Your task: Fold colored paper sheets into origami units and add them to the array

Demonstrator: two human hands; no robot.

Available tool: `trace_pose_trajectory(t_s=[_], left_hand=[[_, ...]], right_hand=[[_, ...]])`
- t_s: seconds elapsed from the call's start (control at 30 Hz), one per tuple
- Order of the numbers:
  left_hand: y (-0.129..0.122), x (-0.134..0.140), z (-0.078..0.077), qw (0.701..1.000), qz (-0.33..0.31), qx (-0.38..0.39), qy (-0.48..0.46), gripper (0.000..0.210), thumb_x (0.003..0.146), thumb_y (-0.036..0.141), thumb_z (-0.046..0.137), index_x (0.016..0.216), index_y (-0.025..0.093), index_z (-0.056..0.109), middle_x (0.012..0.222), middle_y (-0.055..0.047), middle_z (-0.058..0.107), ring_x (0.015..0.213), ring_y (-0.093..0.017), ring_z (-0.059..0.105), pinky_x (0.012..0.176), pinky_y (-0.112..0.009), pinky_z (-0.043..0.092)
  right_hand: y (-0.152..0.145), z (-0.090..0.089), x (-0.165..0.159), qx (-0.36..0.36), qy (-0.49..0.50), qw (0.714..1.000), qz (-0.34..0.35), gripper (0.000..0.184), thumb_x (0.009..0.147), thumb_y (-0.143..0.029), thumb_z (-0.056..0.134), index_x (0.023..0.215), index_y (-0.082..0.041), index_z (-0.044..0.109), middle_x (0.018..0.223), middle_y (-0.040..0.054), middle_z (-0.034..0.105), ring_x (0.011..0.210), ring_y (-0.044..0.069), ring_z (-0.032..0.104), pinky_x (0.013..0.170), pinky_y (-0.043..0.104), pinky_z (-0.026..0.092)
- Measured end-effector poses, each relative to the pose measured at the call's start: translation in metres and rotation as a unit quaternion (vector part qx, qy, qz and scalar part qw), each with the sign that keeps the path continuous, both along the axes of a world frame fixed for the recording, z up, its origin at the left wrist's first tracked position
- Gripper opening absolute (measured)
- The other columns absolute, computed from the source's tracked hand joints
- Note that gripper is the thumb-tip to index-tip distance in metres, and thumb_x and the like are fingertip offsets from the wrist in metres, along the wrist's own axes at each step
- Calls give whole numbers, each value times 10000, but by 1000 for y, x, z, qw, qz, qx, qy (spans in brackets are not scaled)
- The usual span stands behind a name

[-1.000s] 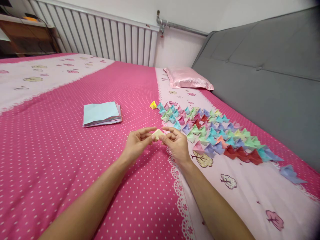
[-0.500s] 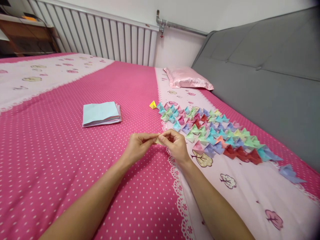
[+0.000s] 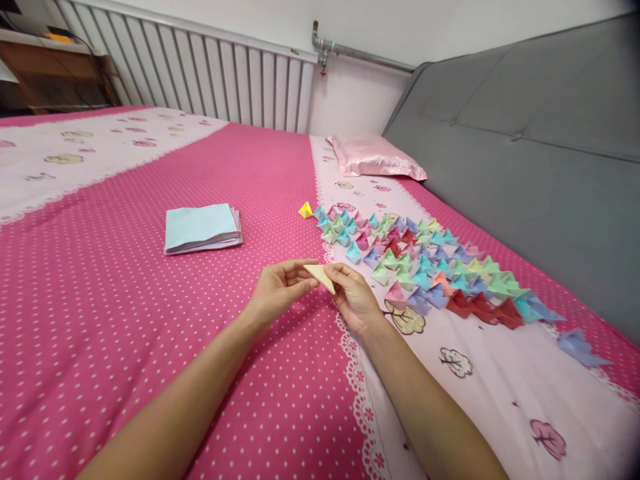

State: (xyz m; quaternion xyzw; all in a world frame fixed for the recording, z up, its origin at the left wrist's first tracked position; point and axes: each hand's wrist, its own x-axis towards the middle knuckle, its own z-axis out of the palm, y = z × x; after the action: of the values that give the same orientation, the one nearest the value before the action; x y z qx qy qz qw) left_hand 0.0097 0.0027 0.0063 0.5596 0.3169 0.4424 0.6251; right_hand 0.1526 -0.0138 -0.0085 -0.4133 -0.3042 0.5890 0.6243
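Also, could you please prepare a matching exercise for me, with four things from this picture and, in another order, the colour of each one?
Things:
1. folded paper in the right hand
2. top sheet of the paper stack
3. pillow
4. headboard

Colours:
A. pink
B. grey
C. pale yellow
D. light blue

Right pairs: 1-C, 2-D, 3-A, 4-B.

On bed (image 3: 100,300) — paper stack (image 3: 200,224) left | folded boats (image 3: 425,265) right | pillow (image 3: 375,157) behind boats — radiator (image 3: 213,83) beyond

Two hands (image 3: 277,290) (image 3: 356,297), one cream triangle (image 3: 319,274), one paper stack (image 3: 200,225).
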Motion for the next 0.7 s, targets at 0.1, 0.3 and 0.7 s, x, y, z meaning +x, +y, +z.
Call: trace_pose_trajectory(t_s=[0.1, 0.3, 0.7], left_hand=[[-1, 1, 2, 1000, 12, -6, 1, 295, 655, 214, 688, 940, 142, 663, 872, -64, 708, 781, -151, 648, 759, -269, 485], [0, -2, 0, 1000, 6, -12, 7, 308, 676, 216, 672, 978, 156, 662, 893, -55, 710, 794, -151, 640, 777, -272, 473], [0, 2, -7, 973, 51, 158, 160, 345, 776, 159, 457, 1066, 98, 633, 723, -29, 681, 609, -109, 578, 605, -222, 455]], right_hand=[[-1, 0, -1, -14, 29, 999, 19, 210, 561, -282, 764, 660, -171, 615, 630, -25, 604, 536, 81, 517, 513, 199, 413], [-1, -3, 0, -31, 43, 998, 40, 189, 614, -288, 744, 703, -166, 631, 644, -20, 625, 536, 67, 528, 489, 168, 406], [-4, -5, -4, -47, -5, 994, 99, 225, 631, -342, 739, 754, -163, 680, 618, -21, 601, 521, 46, 508, 468, 137, 388]])
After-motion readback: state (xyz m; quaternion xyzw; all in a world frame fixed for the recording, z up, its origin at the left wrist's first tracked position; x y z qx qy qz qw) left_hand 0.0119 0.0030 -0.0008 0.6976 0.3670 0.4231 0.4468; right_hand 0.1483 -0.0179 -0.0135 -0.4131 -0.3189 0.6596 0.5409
